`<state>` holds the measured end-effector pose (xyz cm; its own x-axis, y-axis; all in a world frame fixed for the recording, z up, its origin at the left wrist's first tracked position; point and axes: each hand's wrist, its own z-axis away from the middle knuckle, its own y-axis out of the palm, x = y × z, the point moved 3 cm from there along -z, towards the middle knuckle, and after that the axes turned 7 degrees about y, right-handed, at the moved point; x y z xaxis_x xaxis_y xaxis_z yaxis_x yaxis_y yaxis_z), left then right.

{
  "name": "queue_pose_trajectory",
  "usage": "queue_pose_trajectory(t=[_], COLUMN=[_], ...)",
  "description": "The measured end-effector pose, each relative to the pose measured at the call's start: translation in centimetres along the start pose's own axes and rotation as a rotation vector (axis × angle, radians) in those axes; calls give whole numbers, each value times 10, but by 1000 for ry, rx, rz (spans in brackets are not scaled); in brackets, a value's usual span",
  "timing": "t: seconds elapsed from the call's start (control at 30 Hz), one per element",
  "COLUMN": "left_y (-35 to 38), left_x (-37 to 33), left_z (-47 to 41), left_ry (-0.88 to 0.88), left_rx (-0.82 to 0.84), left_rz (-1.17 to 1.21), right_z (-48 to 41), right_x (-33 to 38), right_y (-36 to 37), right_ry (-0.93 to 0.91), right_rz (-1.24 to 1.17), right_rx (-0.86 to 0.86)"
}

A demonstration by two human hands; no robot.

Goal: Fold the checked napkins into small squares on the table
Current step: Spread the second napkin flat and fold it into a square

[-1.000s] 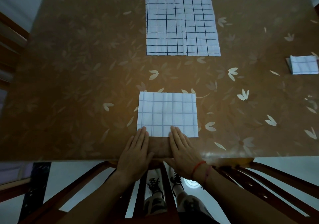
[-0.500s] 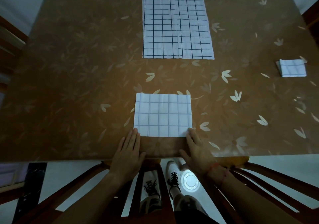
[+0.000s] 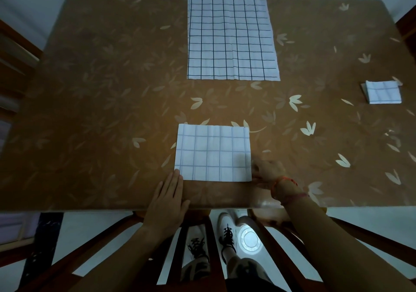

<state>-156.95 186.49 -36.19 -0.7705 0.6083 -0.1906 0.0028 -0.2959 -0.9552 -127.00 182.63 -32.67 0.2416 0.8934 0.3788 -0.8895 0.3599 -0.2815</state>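
A folded white napkin with pale blue checks (image 3: 213,153) lies flat near the table's front edge. My left hand (image 3: 167,198) rests flat with fingers together, its fingertips touching the napkin's front left corner. My right hand (image 3: 266,171) is curled at the napkin's right edge near the front right corner, fingers pinching that edge. A larger napkin with dark checks (image 3: 231,37) lies spread out at the far middle. A small folded square napkin (image 3: 382,92) sits at the right.
The brown table (image 3: 101,111) has a leaf pattern and a glossy cover. Dark wooden chair rails (image 3: 209,242) stand below the front edge, with my shoes seen between them. More chair backs stand at the left (image 3: 15,57) and far right (image 3: 407,24).
My hands have slid apart along the napkin's front edge. The left went to the front left corner; the right moved to the right edge and curled onto it.
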Motion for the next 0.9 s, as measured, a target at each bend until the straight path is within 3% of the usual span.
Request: queue_pose_trajectory(t=[0.23, 0.57, 0.73, 0.9], left_y=[-1, -12, -32, -34], left_x=[1, -1, -32, -69], left_z=[1, -1, -20, -43], left_ry=[11, -4, 75, 156], left_rx=[-14, -77, -188, -194], left_rz=[12, 99, 219, 228], right_z=[1, -6, 3, 25], right_x=[43, 51, 28, 2], right_y=[21, 16, 10, 26], right_ry=[-155, -206, -202, 24], right_rz=[75, 203, -32, -404], right_rx=[-38, -139, -131, 105])
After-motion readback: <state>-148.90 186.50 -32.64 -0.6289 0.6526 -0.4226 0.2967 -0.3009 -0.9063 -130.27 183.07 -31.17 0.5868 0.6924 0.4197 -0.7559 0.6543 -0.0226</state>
